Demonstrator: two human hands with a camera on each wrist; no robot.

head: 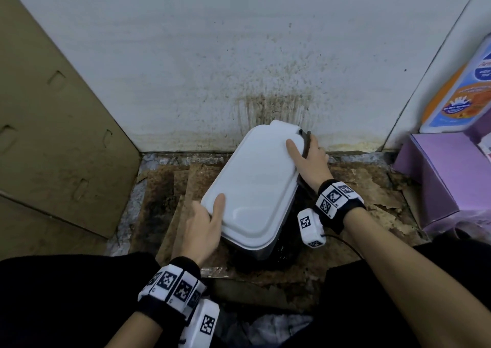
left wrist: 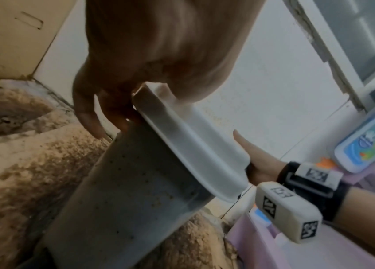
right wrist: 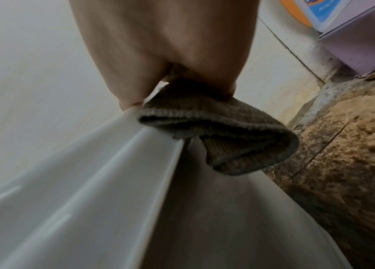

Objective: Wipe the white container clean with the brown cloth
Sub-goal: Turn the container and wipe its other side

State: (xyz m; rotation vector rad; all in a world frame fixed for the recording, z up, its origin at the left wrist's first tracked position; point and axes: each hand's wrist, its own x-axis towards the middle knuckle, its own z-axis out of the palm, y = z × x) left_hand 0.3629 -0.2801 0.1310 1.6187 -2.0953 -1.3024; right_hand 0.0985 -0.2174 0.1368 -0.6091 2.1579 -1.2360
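The white container (head: 255, 185) with its lid on stands tilted on stained cardboard near the wall. My left hand (head: 212, 214) grips its near left corner, thumb on top of the lid and fingers down the side; the left wrist view shows those fingers (left wrist: 90, 116) beside the speckled grey wall (left wrist: 124, 191). My right hand (head: 309, 159) holds the folded brown cloth (head: 306, 143) against the far right edge of the lid, thumb lying on the lid. In the right wrist view the cloth (right wrist: 223, 131) is pinched over the lid's rim (right wrist: 154, 163).
A dirty, spattered white wall (head: 239, 55) rises right behind the container. A cardboard panel (head: 53, 121) leans at the left. A purple box (head: 446, 177) and a blue and orange package (head: 459, 100) stand at the right. Stained cardboard (head: 358, 188) covers the floor.
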